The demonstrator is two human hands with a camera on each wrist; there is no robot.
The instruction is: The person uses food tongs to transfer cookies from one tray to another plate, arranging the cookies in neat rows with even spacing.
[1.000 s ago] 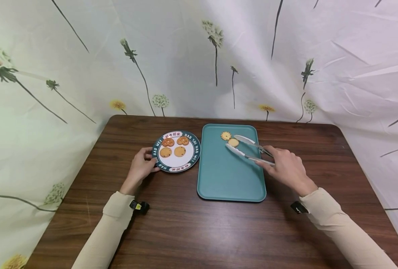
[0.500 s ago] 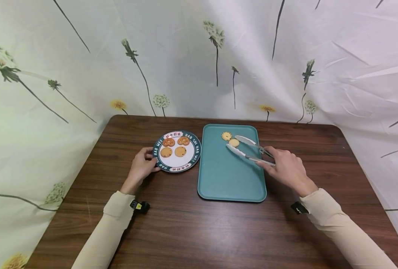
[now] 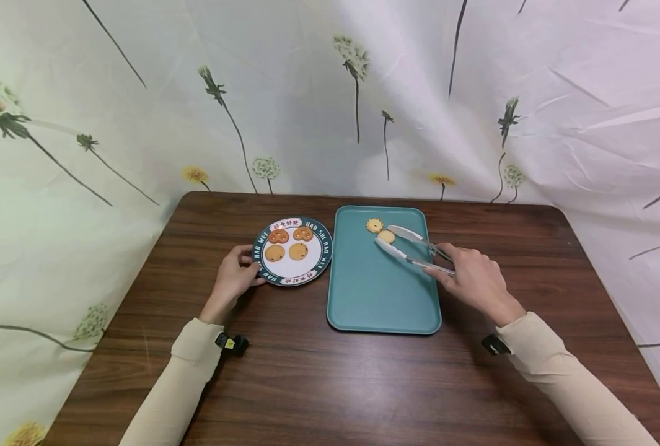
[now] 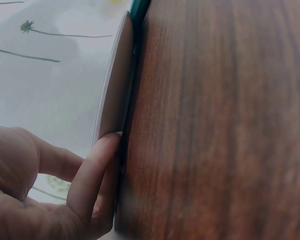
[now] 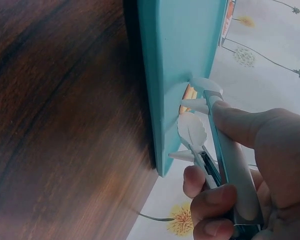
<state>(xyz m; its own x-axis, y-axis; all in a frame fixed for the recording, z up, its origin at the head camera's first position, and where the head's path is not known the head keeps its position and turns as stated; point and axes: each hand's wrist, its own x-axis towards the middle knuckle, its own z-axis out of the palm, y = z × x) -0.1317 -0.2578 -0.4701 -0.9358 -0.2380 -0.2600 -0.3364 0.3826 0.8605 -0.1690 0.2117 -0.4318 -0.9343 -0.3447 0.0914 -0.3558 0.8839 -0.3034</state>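
Plate (image 3: pixel 293 269) and tongs (image 3: pixel 392 250) in hand
Left of centre, the left hand (image 3: pixel 235 272) pinches the plate's rim, reading "HAO SHI HAO WEI" and "好食好味"; right of centre, the right hand (image 3: pixel 477 279) grips the tongs, tips astride a round cookie (image 3: pixel 387 236) on the tray (image 3: pixel 382 297).

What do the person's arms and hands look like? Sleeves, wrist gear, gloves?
Long, plain cream sleeves on both arms: left sleeve, right sleeve. Left hand and right hand are ungloved. Small black device at each wrist: left device has a yellow patch; right device shows none. No cables visible.
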